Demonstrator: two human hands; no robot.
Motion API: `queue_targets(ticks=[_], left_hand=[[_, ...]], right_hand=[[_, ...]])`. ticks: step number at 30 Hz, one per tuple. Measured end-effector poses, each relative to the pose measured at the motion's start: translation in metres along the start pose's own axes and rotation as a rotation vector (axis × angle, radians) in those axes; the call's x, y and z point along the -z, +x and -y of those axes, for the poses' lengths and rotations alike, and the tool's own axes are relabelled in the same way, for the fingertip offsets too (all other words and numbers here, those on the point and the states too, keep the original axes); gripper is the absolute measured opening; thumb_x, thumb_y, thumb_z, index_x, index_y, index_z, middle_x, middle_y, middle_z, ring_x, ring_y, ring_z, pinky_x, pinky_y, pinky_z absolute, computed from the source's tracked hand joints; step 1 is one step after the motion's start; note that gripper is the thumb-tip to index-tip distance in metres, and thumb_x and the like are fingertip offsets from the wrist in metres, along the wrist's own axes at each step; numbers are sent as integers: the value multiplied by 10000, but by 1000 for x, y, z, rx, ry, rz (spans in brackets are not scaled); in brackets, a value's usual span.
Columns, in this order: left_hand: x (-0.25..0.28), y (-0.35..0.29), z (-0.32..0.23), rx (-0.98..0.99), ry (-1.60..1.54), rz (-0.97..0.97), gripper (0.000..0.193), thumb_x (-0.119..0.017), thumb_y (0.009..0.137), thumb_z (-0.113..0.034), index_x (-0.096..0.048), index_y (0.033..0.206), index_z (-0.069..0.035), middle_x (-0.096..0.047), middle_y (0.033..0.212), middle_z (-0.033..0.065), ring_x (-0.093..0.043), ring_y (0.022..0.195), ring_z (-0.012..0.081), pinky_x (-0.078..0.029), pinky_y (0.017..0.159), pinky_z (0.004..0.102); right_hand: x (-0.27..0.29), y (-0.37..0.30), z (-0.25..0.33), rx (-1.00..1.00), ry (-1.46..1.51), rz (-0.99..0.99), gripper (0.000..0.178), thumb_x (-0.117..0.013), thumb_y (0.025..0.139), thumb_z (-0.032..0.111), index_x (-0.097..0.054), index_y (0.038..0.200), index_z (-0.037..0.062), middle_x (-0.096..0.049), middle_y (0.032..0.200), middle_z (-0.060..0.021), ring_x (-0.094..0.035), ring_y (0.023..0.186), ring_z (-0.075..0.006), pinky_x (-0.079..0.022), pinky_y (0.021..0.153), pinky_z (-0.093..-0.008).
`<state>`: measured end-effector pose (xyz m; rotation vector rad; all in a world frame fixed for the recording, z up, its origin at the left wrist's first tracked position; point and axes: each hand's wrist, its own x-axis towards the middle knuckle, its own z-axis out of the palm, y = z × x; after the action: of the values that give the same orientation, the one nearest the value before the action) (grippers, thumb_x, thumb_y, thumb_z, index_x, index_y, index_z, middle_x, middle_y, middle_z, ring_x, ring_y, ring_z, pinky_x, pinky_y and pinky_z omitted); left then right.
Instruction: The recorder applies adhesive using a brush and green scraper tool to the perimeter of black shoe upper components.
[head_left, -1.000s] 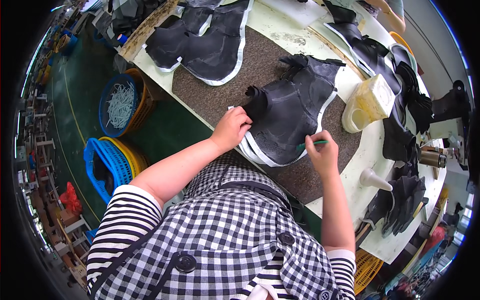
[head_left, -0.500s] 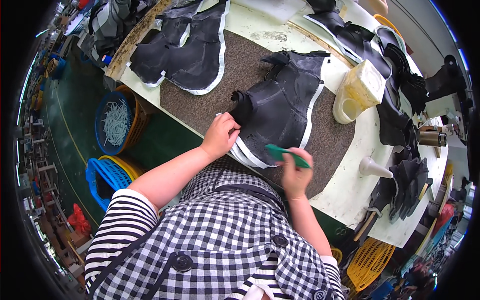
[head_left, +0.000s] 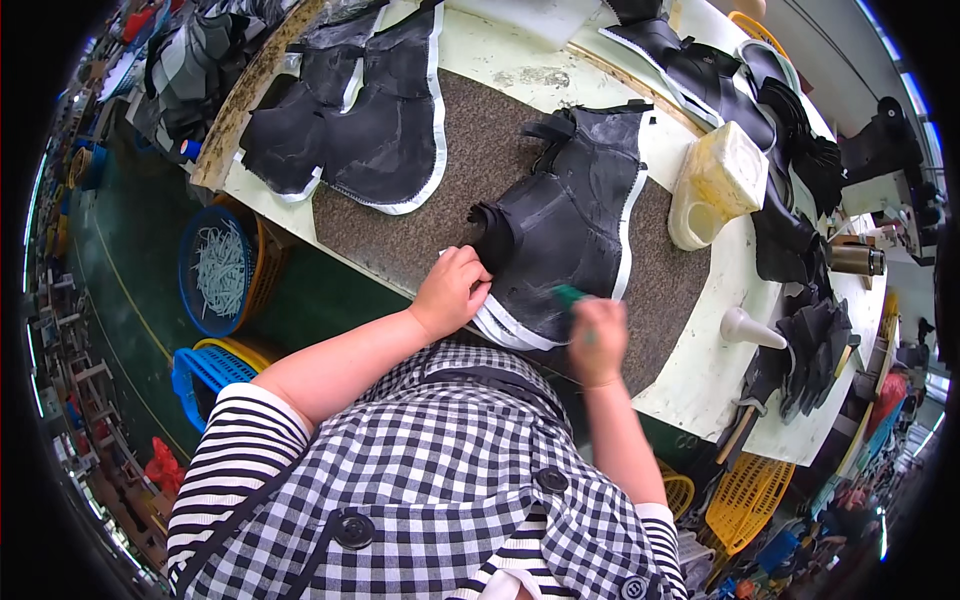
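Note:
A stack of black boot uppers [head_left: 570, 235] with white edging lies on a brown-grey mat [head_left: 480, 130] in front of me. My left hand [head_left: 452, 290] is closed, its fingers pinching the near-left edge of the uppers. Closed around a flat green tool [head_left: 568, 298], my right hand [head_left: 598, 340] is at the near-right part of the black surface. Motion smears that hand and the tool, so its tip is unclear. Farther left, more black uppers [head_left: 385, 135] with white edging rest across the mat and the table.
A yellowed white plastic container [head_left: 722, 180] and a white cone-shaped piece [head_left: 750, 328] stand on the white table [head_left: 670, 385] to the right. More black pieces [head_left: 815, 345] lie along its right side. Baskets, including a blue one [head_left: 190, 385], sit at the left.
My right hand has turned the green tool, which now points more toward the far left and shows less. My left hand still pinches the edge. The whole view has shifted slightly.

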<state>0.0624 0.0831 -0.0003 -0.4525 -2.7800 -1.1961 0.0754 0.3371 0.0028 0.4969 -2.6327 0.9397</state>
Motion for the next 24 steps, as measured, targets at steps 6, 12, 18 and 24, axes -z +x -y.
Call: queue_targets(ticks=[6,12,18,24], left_hand=[[5,5,5,-24,28,53,92,-661,710,-60,-581,755,-52,-533,866,99,-515,860,302,-451,756,388],[24,16,7,16,-4,257,70,-652,721,-103,-597,736,-61,-559,836,106,-545,841,316,-467,737,416],[72,44,3,235,-307,234,292,-711,817,-270,-604,652,-54,-570,707,90,-574,672,272,-448,602,379],[64,145,28,301,-453,2,220,-628,901,-205,-642,781,-21,-558,733,76,-564,693,183,-438,635,311]], right_hand=[[8,-34,32,19,23,94,250,-691,686,-5,-644,889,132,-618,874,-72,-621,763,-279,-526,614,-361],[23,38,14,-407,416,-204,28,-624,896,55,-611,920,61,-597,898,-82,-594,725,-172,-495,582,-270],[98,111,-63,-594,422,-529,214,-620,896,37,-572,1102,0,-594,1005,-83,-600,718,-125,-528,611,-234],[76,126,-123,-662,214,-573,164,-649,878,62,-637,1035,19,-627,846,-45,-568,630,-95,-469,538,-222]])
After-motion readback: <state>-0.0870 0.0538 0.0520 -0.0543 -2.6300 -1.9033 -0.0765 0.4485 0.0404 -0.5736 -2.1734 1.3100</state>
